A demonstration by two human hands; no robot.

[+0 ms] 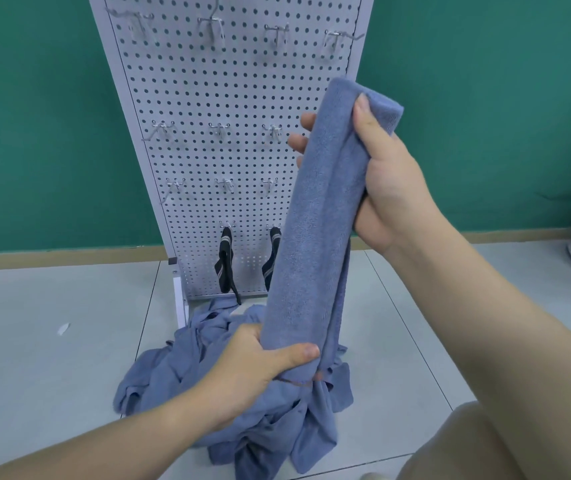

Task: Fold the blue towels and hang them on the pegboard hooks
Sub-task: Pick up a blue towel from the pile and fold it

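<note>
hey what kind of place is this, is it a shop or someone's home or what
Probably a staged practice or demo corner, not a home or a stocked shop. A freestanding white pegboard stands on a pale tiled floor before a bare green wall, its hooks mostly empty.

Pegboard (207,98) top cropped, right black sock (272,258) half-hidden — towel covers it
</note>
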